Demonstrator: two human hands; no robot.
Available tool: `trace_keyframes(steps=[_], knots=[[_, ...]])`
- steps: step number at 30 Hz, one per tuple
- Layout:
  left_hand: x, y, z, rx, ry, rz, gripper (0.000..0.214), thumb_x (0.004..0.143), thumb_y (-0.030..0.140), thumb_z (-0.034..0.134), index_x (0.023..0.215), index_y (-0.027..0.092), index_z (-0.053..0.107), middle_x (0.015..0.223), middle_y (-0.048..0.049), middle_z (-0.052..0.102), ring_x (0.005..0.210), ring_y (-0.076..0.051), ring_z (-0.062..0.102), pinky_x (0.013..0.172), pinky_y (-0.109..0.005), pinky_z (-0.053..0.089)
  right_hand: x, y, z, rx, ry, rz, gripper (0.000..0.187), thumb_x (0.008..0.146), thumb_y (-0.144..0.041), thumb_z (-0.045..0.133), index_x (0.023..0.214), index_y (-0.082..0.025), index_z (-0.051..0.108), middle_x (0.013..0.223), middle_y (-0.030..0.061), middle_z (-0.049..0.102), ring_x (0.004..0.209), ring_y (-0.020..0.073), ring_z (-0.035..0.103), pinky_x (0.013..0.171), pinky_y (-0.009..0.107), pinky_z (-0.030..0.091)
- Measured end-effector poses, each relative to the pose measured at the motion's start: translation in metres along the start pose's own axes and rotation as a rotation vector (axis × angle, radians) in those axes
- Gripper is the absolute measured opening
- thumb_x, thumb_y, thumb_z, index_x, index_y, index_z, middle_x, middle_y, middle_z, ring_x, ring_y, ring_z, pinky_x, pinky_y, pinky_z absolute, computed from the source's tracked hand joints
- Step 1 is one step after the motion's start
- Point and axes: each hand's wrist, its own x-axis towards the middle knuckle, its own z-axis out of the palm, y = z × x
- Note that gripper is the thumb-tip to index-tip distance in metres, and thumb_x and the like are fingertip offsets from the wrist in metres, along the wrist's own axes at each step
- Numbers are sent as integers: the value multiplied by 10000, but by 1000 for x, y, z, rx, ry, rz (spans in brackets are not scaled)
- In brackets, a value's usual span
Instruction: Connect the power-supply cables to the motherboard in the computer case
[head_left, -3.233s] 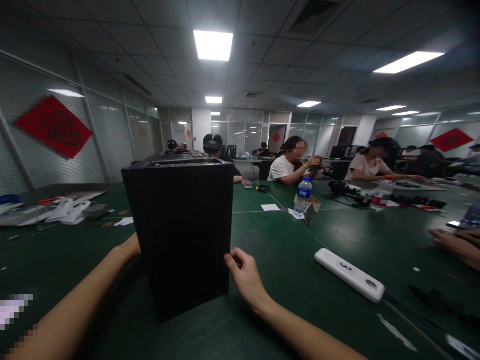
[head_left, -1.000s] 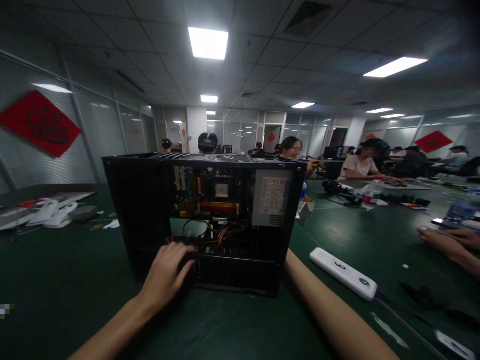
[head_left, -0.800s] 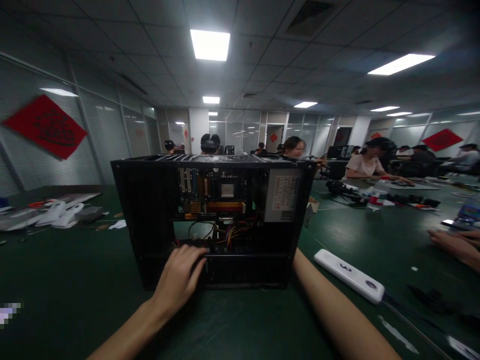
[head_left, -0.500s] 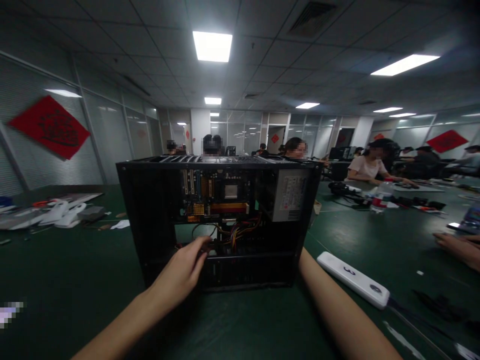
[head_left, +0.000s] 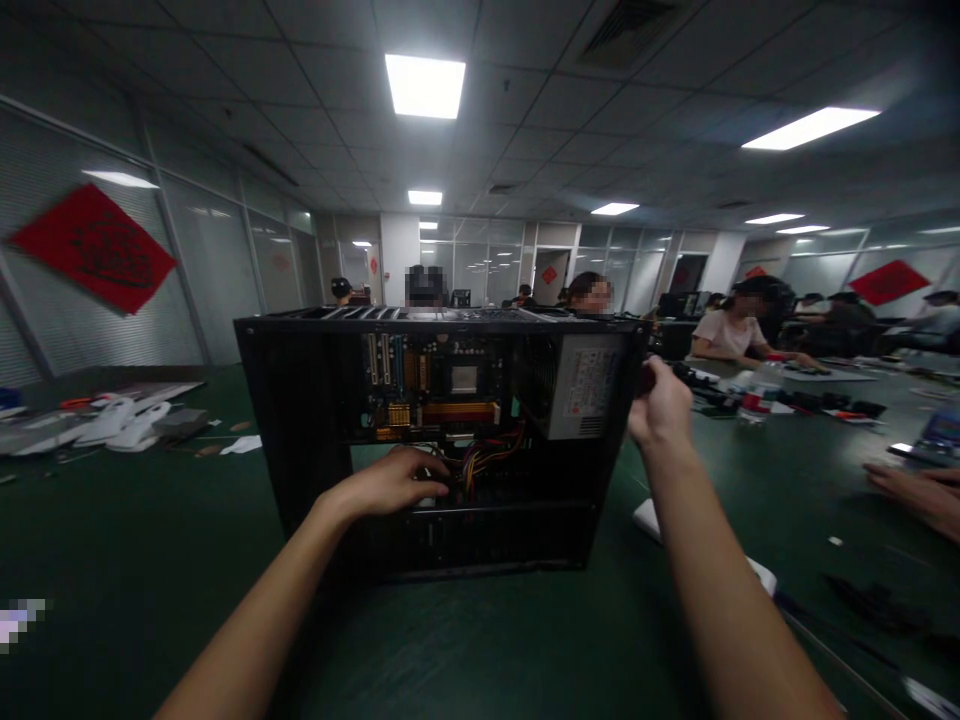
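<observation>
A black computer case (head_left: 491, 540) stands on the table in front of me, its open side facing me. Inside are a motherboard (head_left: 435, 375), a silver power supply (head_left: 586, 385) with a label, and a bundle of coloured cables (head_left: 480, 462). My left hand (head_left: 401, 480) reaches into the lower part of the case beside the cables. A gap shows between its thumb and bent fingers, and nothing is visibly held. My right hand (head_left: 661, 402) is closed at the case's upper right edge; what its fingers grip is dark and partly hidden.
A white power strip (head_left: 649, 518) lies to the right, partly behind my right forearm. White and grey parts (head_left: 124, 425) are piled on the left. A bottle (head_left: 757, 395) stands at the right, near a seated person (head_left: 739, 330). Another person's hands (head_left: 915, 495) rest at the right edge.
My right hand has risen from behind the case's lower right side to its upper right edge. My left hand has shifted slightly right toward the cables, and its fingers have spread.
</observation>
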Motion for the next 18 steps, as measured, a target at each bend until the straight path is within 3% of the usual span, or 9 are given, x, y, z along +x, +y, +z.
trace_keyframes(steps=[2, 4, 7, 8, 10, 12, 15, 18], knots=[[1, 0, 4, -39, 72, 7, 363, 892, 439, 566, 1118, 190, 702, 1131, -62, 723, 1012, -231, 664, 901, -328, 482, -6, -25, 4, 42, 89, -54, 250, 891, -217, 532, 645, -182, 504, 590, -45, 502, 488, 70, 465, 478, 213, 360], [3, 4, 4, -73, 148, -18, 375, 900, 454, 541, 1092, 179, 708, 1106, -65, 729, 975, -231, 672, 866, -326, 493, -28, -53, 12, 34, 63, -292, 246, 873, -179, 531, 628, -196, 517, 576, -41, 484, 479, 76, 452, 482, 230, 355], [5, 17, -2, -121, 304, -55, 369, 885, 461, 548, 1022, 167, 722, 1060, -72, 740, 959, -245, 675, 868, -346, 499, -82, -87, 30, -61, -173, -703, 254, 909, -258, 544, 664, -190, 547, 634, -25, 525, 546, 97, 494, 556, 251, 413], [5, 23, -5, -147, 366, -51, 370, 875, 461, 559, 1020, 163, 723, 1061, -75, 739, 976, -252, 672, 894, -359, 496, -99, -93, 37, -159, -288, -757, 260, 924, -272, 539, 681, -184, 563, 638, -24, 537, 560, 100, 507, 569, 249, 422], [5, 37, -13, -219, 477, -22, 389, 854, 468, 590, 1040, 152, 720, 1073, -86, 736, 1004, -265, 666, 931, -382, 492, -128, -96, 50, -425, -639, -696, 252, 947, -307, 534, 756, -169, 622, 695, -5, 601, 633, 107, 568, 612, 241, 448], [2, 51, -21, -312, 551, 17, 419, 840, 489, 615, 1046, 140, 720, 1061, -97, 737, 988, -267, 670, 906, -383, 512, -144, -88, 61, -570, -867, -557, 201, 932, -341, 575, 934, -159, 663, 855, 33, 670, 756, 134, 628, 672, 251, 483], [-5, 70, -27, -422, 648, 41, 446, 820, 513, 648, 1029, 126, 719, 1005, -99, 740, 905, -248, 682, 811, -351, 549, -149, -64, 73, -629, -1032, -380, 365, 899, -368, 626, 1190, -149, 618, 1040, 84, 683, 904, 177, 650, 752, 282, 511], [-11, 82, -29, -436, 697, 39, 430, 793, 500, 695, 1012, 131, 724, 971, -84, 741, 891, -237, 685, 798, -333, 559, -145, -48, 76, -572, -1193, -198, 330, 909, -343, 606, 1163, -134, 631, 929, 54, 692, 835, 161, 648, 685, 247, 508]])
